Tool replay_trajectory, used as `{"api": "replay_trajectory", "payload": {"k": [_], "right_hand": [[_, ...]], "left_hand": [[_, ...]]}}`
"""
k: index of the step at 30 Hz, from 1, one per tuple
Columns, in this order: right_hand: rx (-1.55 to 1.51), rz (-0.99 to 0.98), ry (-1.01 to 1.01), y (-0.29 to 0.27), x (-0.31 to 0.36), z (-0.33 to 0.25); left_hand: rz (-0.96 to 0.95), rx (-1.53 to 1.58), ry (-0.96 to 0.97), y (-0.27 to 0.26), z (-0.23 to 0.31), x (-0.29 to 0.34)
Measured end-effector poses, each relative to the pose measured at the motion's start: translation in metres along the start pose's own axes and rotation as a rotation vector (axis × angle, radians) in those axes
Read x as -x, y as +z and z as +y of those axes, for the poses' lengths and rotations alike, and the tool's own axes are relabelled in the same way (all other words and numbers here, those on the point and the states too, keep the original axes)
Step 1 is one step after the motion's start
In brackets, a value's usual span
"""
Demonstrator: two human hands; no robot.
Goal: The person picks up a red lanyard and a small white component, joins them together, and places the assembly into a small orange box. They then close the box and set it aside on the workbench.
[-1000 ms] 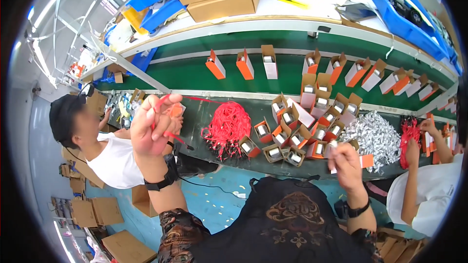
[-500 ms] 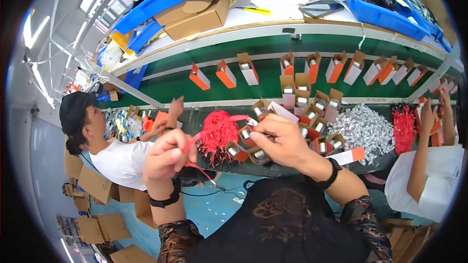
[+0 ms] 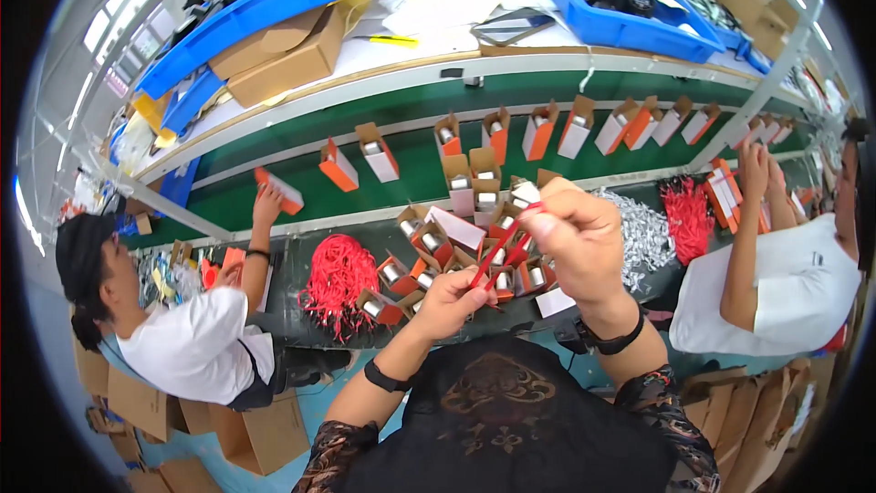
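A red strap (image 3: 500, 251) runs between my two hands above the workbench. My left hand (image 3: 452, 304) is lower and pinches one end of it. Higher up to the right, my right hand (image 3: 584, 233) is closed on the other part. A small whitish piece (image 3: 525, 193) shows beside my right fingertips; whether I hold it cannot be made out. Under and behind my hands stand several open orange-and-white boxes (image 3: 431, 243) with silver cylinders inside. A heap of red straps with black ends (image 3: 339, 276) lies to the left, and small silver pieces (image 3: 646, 228) are piled to the right.
A green conveyor belt (image 3: 415, 187) behind the bench carries a row of open boxes (image 3: 577, 128). Above it runs a shelf with blue trays (image 3: 265, 14) and a cardboard box (image 3: 290, 59). Co-workers sit at left (image 3: 187, 338) and right (image 3: 766, 288). More red straps (image 3: 684, 219) lie at right.
My view has shifted right. My hands have changed from holding the strap stretched sideways to a slanted hold, right hand higher. The left co-worker's hand now touches a box on the belt.
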State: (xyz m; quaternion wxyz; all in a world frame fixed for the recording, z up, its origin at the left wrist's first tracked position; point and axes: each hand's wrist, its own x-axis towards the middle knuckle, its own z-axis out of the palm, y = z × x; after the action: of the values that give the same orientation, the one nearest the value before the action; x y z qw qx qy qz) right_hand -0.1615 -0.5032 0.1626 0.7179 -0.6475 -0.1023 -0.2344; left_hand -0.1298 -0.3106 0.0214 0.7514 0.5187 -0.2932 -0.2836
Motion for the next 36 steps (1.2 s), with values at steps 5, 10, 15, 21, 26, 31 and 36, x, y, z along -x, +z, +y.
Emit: {"api": "replay_trajectory", "payload": {"k": [5, 10, 15, 21, 26, 31, 36], "right_hand": [[-0.501, 0.331, 0.160, -0.052, 0.044, 0.028], [-0.420, 0.630, 0.300, -0.080, 0.113, 0.071], [0.089, -0.049, 0.840, -0.083, 0.159, 0.089], [0.284, -0.179, 0.514, -0.083, 0.147, 0.079], [0.120, 0.222, 0.430, -0.070, 0.107, 0.053], [-0.063, 0.119, 0.465, -0.041, 0.087, 0.075], [-0.242, 0.068, 0.479, -0.026, 0.090, 0.081]], "left_hand": [[0.130, 0.066, -0.089, 0.009, 0.004, 0.001], [0.385, -0.275, -0.044, 0.008, 0.012, 0.001], [0.555, 0.089, 0.095, 0.058, 0.037, -0.026], [0.337, 0.165, -0.138, 0.049, 0.046, -0.033], [0.250, 0.254, -0.272, 0.058, 0.033, -0.055], [0.218, 0.234, -0.234, 0.060, 0.029, -0.049], [0.299, 0.073, -0.143, 0.053, 0.016, -0.038]]}}
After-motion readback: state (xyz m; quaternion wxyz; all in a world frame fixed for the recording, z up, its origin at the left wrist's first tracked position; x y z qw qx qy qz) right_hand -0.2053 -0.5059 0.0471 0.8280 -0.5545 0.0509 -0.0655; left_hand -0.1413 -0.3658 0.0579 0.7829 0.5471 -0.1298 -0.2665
